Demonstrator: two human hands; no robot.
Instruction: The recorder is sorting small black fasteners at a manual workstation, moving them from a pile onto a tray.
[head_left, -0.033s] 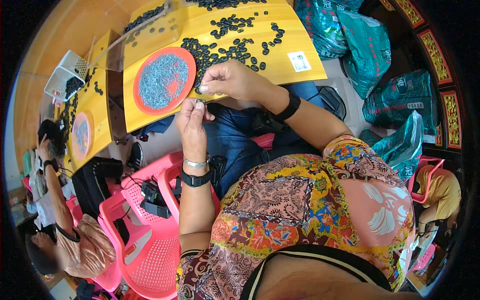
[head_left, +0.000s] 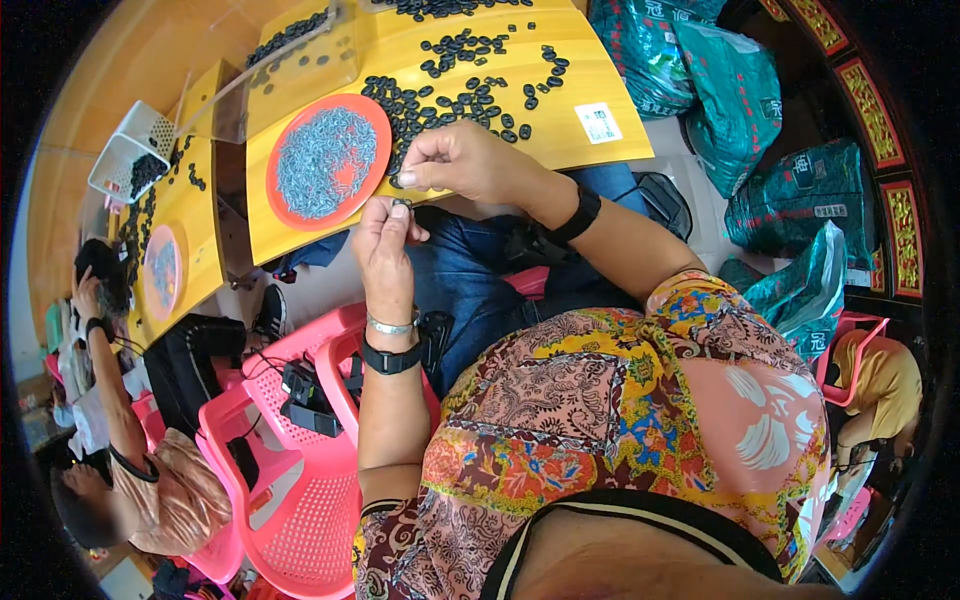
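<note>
Over my lap, at the table's near edge, my left hand is closed, pinching a small black oval piece between thumb and fingertips. Just above it my right hand is also closed, thumb against forefinger; what lies in that pinch is too small to name. A gap separates the two hands. To their left, a red plate holds a heap of thin grey metal pieces that look like small screws. Many loose black oval pieces are scattered on the yellow table beyond my hands.
A clear plastic sheet stands left of the plate. A white basket and a second plate are farther left, near another seated person. Pink chairs stand beside me; green sacks lie at right.
</note>
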